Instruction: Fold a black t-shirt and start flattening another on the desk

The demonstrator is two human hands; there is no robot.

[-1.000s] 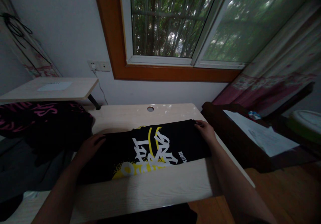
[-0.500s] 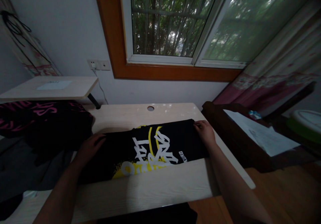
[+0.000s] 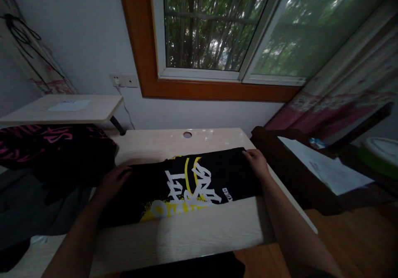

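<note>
right hand [image 3: 257,164] is sitting slightly farther out than half a second ago, and the far corner of the black garment [image 3: 234,172] is reaching a touch farther with it. the end beside that hand is looking flatter; my reading is that the edge is being drawn straight. left hand [image 3: 108,186] is holding nearly the same place.

the garment is lying as a long folded strip between the two hands, white and yellow print facing up, on the pale table [image 3: 199,232].

pose: both forearms are coming in from the near side, spreading wide. right hand is bending inward, thumb and fingertips appearing to be pinching the far corner. left hand is resting over the opposite end, fingers pointing inward; whether it is pinching or only pressing, i am not able to tell. dark clothing [image 3: 59,145] is lying just beyond its outer side.
</note>
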